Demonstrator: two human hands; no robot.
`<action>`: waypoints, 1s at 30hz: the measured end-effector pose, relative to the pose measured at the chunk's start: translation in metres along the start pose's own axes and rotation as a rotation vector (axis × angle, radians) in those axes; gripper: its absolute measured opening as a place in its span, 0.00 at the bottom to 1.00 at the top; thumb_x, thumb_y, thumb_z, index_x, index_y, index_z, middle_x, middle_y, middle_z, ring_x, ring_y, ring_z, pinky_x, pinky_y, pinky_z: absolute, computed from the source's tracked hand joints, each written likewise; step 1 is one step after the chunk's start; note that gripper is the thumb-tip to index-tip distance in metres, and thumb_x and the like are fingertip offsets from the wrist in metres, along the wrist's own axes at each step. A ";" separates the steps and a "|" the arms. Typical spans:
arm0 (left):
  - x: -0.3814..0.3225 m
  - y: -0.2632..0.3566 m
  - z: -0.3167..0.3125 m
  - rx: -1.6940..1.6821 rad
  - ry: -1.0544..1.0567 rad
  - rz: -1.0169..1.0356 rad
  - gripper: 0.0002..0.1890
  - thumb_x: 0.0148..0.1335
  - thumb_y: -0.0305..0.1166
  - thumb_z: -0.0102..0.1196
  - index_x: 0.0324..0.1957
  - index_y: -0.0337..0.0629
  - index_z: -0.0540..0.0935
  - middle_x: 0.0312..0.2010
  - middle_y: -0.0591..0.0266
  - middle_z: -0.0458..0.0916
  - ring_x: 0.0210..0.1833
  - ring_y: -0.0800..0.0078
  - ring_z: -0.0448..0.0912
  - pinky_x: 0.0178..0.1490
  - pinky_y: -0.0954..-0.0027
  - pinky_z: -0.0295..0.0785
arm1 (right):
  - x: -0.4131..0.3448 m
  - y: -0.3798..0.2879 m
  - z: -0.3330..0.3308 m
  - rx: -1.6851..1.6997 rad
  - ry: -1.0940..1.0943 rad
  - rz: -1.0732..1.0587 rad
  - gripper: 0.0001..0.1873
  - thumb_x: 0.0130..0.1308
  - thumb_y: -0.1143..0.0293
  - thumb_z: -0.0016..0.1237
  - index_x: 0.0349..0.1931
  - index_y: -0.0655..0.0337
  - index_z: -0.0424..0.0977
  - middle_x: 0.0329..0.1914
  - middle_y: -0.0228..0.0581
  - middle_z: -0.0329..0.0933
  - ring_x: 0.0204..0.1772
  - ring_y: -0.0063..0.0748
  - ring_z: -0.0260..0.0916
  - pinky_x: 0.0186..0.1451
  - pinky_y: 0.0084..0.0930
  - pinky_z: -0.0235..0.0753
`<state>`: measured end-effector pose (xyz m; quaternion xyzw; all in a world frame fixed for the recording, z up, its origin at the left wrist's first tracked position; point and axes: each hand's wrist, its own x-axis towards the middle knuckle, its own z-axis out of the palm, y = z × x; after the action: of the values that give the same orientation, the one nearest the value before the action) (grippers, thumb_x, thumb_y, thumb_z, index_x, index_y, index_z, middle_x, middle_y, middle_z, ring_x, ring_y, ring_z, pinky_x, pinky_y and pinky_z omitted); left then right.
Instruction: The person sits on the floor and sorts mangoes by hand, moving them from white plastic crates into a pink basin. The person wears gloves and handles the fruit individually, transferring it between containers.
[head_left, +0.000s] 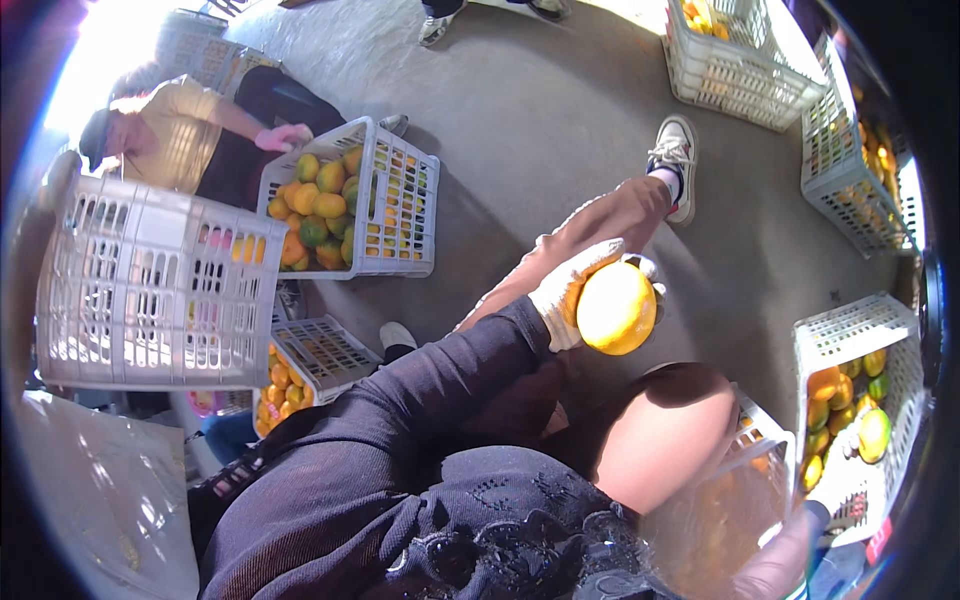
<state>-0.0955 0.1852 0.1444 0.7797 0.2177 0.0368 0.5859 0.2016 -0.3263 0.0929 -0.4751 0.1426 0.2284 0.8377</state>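
My left hand (574, 296), in a white knit glove and below a dark sleeve, holds a large yellow-orange citrus fruit (616, 308) over my lap, fingers round its far side. At the lower right my right hand (853, 442), also in a white glove, reaches into a white plastic crate (847, 330) of orange and green citrus fruits (841, 391). It has hold of a yellow-green citrus fruit (874, 435); part of its grip is hidden, and the forearm is blurred at the picture's rim.
A co-worker (176, 131) sits at the upper left, a gloved hand at a crate of citrus fruits (397, 210). A white crate (157, 285) stands nearer on the left. Fruit crates (739, 82) line the upper right. My shoe (673, 161) rests on the concrete floor (525, 105).
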 end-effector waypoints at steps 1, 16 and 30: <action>-0.009 -0.017 0.001 -0.376 -0.021 -0.049 0.19 0.59 0.28 0.64 0.52 0.44 0.77 0.39 0.58 0.81 0.39 0.72 0.80 0.41 0.69 0.76 | -0.009 0.009 0.032 0.052 -0.061 0.038 0.28 0.65 0.58 0.53 0.64 0.54 0.68 0.53 0.43 0.74 0.40 0.32 0.67 0.37 0.32 0.70; -0.132 -0.069 -0.066 -1.950 -0.491 -0.464 0.19 0.71 0.45 0.51 0.51 0.41 0.80 0.46 0.53 0.82 0.50 0.55 0.79 0.57 0.56 0.74 | -0.182 0.216 0.368 0.524 -0.761 0.676 0.36 0.63 0.44 0.55 0.64 0.56 0.64 0.62 0.48 0.64 0.59 0.55 0.67 0.46 0.45 0.75; -0.141 0.007 -0.085 -0.690 -0.088 0.170 0.22 0.69 0.39 0.52 0.60 0.37 0.72 0.49 0.58 0.76 0.49 0.73 0.74 0.55 0.71 0.70 | -0.247 0.287 0.314 0.147 -0.848 0.997 0.50 0.61 0.28 0.44 0.71 0.59 0.56 0.66 0.52 0.67 0.62 0.49 0.71 0.63 0.44 0.74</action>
<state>-0.2470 0.2059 0.2053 0.5522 0.1014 0.1232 0.8183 -0.1515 0.0102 0.1550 -0.1625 0.0185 0.7462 0.6453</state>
